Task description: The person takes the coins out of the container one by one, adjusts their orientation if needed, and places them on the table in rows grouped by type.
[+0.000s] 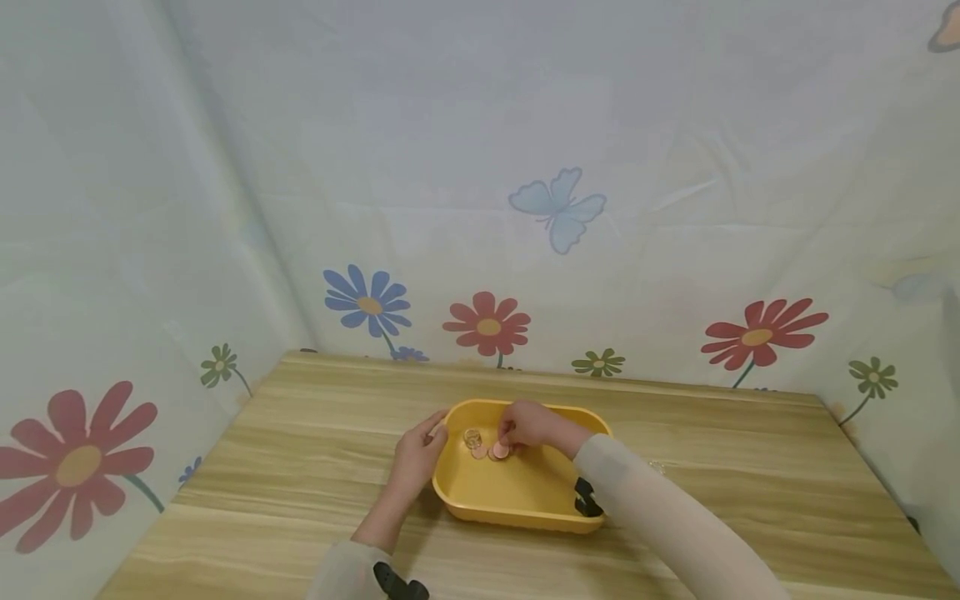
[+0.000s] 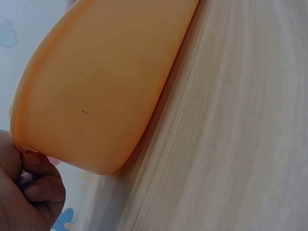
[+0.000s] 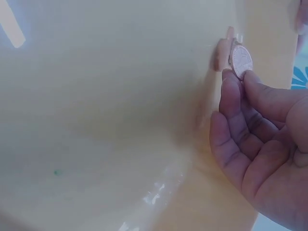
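Note:
A yellow plastic basin (image 1: 517,493) stands on the wooden table. My left hand (image 1: 415,461) holds its left rim, with thumb and curled fingers at the edge in the left wrist view (image 2: 36,185). Over the inside of the basin, my right hand (image 1: 528,422) pinches a coppery coin (image 3: 242,61) by its edge between thumb and finger. Further coppery coins (image 1: 479,452) lie on the basin floor just left of that hand. Behind them is a small gold-coloured round thing (image 1: 472,437), too small to make out.
To the right of the basin, a small clear, shiny thing (image 1: 657,467) lies on the table (image 1: 322,433), partly beside the right sleeve. A cloth wall (image 1: 420,208) printed with flowers and a butterfly rises behind the table's far edge.

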